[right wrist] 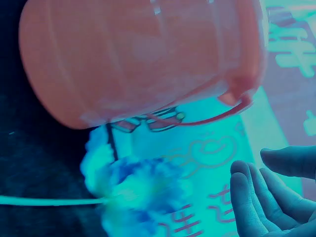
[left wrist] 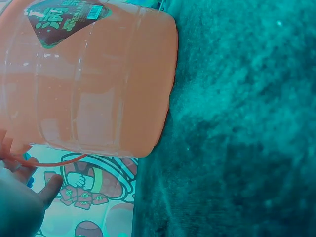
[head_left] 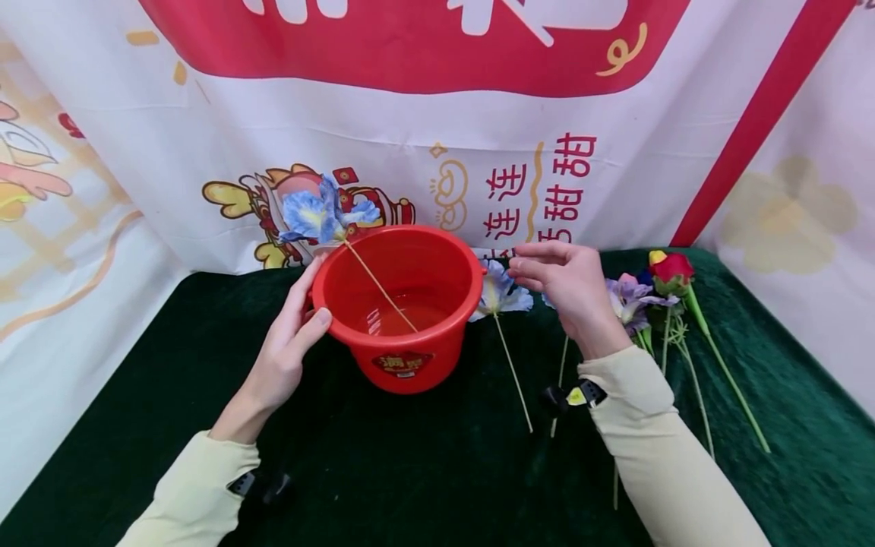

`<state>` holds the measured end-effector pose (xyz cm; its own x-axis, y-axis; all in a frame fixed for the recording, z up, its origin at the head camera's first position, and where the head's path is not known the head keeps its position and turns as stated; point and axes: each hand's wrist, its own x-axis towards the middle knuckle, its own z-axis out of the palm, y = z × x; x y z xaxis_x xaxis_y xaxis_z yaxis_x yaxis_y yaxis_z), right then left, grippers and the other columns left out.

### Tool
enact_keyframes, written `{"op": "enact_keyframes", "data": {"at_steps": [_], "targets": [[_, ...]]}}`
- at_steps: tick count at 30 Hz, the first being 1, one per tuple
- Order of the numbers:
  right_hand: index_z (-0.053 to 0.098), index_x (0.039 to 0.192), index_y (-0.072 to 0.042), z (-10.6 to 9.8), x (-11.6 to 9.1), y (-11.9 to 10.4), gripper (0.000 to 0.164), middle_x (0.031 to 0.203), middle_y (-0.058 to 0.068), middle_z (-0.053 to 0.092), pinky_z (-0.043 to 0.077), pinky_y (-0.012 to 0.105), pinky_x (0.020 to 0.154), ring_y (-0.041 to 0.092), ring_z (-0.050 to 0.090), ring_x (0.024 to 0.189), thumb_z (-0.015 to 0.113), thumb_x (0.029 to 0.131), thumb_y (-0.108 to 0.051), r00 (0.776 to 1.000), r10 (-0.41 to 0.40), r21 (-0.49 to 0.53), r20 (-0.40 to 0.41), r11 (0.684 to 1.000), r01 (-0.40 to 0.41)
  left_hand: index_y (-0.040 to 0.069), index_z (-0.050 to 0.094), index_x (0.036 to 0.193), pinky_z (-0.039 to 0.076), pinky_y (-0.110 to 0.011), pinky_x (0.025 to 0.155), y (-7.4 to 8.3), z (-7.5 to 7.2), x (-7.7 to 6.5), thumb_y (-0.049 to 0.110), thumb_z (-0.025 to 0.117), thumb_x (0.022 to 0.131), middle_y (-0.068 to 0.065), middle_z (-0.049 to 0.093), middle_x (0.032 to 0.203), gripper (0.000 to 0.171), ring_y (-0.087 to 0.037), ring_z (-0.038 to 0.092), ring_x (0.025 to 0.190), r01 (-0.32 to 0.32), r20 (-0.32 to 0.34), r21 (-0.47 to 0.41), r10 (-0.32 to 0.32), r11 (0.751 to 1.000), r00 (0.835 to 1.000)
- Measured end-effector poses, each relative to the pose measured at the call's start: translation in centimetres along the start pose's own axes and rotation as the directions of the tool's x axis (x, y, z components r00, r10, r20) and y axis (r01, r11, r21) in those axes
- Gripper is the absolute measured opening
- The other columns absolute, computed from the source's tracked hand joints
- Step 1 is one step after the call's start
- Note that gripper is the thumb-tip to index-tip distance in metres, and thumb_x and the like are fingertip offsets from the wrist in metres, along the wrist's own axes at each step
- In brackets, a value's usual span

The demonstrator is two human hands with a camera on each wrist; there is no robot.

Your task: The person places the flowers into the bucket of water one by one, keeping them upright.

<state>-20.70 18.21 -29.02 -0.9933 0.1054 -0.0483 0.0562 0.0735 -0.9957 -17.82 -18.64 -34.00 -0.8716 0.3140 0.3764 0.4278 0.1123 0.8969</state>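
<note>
A red bucket stands upright on the green cloth. Inside it leans a blue artificial flower, its thin stem slanting down to the bucket's inside and its petals over the left rim. My left hand rests against the bucket's left side, thumb at the rim and fingers extended along the outside by the handle. Right of the bucket my right hand is raised with nothing in it, fingers loosely bent and the thumb apart from them. Another blue flower lies just below that hand, partly behind the bucket.
Several more flowers lie at the right, among them a purple flower and a red rose on a green stem. Partly hidden stems run beneath my right wrist. A printed white backdrop rises behind the green-covered table.
</note>
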Motion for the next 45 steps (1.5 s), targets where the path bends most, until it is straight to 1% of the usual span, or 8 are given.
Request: {"op": "enact_keyframes", "data": {"at_steps": [3,6,16,23,27,33,39,45], "targets": [[0.067,0.137,0.002,-0.2,0.6,1.1,0.039,0.104,-0.004,0.078,0.062,0.024,0.088,0.007,0.078,0.091,0.072,0.101,-0.013,0.999,0.040,-0.004,0.013,0.999,-0.040,0.032,0.017,0.170,0.045,-0.015,0.114,0.0,-0.1,0.0,0.019,0.040,0.111,0.006,0.021,0.177,0.065,-0.027,0.025,0.160,0.001,0.013,-0.029,-0.001,1.000,1.000],[0.066,0.138,0.004,-0.3,1.1,2.1,0.039,0.108,0.001,0.078,0.062,0.025,0.089,0.005,0.077,0.092,0.071,0.102,-0.010,0.997,0.077,-0.014,0.026,0.997,-0.076,0.031,0.016,0.171,0.045,-0.015,0.114,0.1,-0.2,0.0,0.020,0.039,0.111,0.005,0.022,0.177,0.065,-0.027,0.027,0.159,0.015,0.020,-0.032,-0.014,0.999,1.000],[0.063,0.141,0.004,-0.3,2.3,4.8,0.040,0.118,0.012,0.079,0.062,0.027,0.091,0.009,0.078,0.093,0.068,0.102,-0.004,0.969,0.225,-0.002,0.100,0.974,-0.226,0.031,0.013,0.171,0.044,-0.013,0.112,0.4,-0.4,0.0,0.026,0.040,0.112,0.008,0.018,0.177,0.066,-0.028,0.023,0.159,0.061,0.033,0.020,-0.062,0.998,0.998],[0.066,0.136,0.008,-0.1,2.6,5.5,0.040,0.105,0.008,0.081,0.063,0.027,0.087,0.008,0.078,0.087,0.073,0.098,-0.002,0.970,0.223,-0.052,0.100,0.974,-0.218,0.027,0.012,0.172,0.041,-0.012,0.114,0.6,-0.3,0.1,0.027,0.040,0.112,0.007,0.019,0.177,0.066,-0.028,0.025,0.160,0.086,0.027,0.009,-0.086,0.996,0.996],[0.066,0.135,0.007,-0.1,2.6,5.6,0.040,0.101,0.005,0.080,0.064,0.026,0.085,0.008,0.077,0.085,0.074,0.098,-0.004,0.969,0.230,-0.100,0.095,0.970,-0.220,0.029,0.011,0.172,0.040,-0.013,0.114,0.6,-0.2,0.1,0.029,0.040,0.113,0.009,0.020,0.177,0.065,-0.025,0.026,0.159,0.112,0.017,0.034,-0.112,0.993,0.994],[0.065,0.136,0.009,0.0,2.6,6.0,0.041,0.094,0.002,0.080,0.064,0.027,0.084,0.009,0.077,0.083,0.074,0.097,-0.002,0.952,0.282,-0.134,0.121,0.955,-0.265,0.029,0.011,0.172,0.040,-0.014,0.114,0.6,-0.3,0.1,0.029,0.039,0.113,0.010,0.021,0.176,0.065,-0.024,0.027,0.159,0.112,0.012,0.055,-0.113,0.992,0.994],[0.064,0.138,0.008,0.0,2.7,6.0,0.041,0.100,0.003,0.081,0.064,0.029,0.087,0.010,0.078,0.086,0.071,0.098,-0.002,0.929,0.339,-0.176,0.151,0.934,-0.312,0.026,0.011,0.172,0.040,-0.013,0.114,0.6,-0.5,0.0,0.031,0.040,0.113,0.010,0.022,0.176,0.067,-0.024,0.029,0.159,0.111,0.011,0.072,-0.112,0.991,0.994],[0.064,0.138,0.008,0.1,2.8,6.3,0.039,0.107,0.009,0.081,0.063,0.030,0.089,0.011,0.078,0.088,0.067,0.100,0.001,0.915,0.368,-0.199,0.164,0.921,-0.335,0.024,0.010,0.172,0.041,-0.012,0.114,0.5,-0.4,0.0,0.031,0.041,0.113,0.012,0.018,0.177,0.068,-0.024,0.026,0.161,0.111,0.013,0.066,-0.112,0.992,0.994]]}}
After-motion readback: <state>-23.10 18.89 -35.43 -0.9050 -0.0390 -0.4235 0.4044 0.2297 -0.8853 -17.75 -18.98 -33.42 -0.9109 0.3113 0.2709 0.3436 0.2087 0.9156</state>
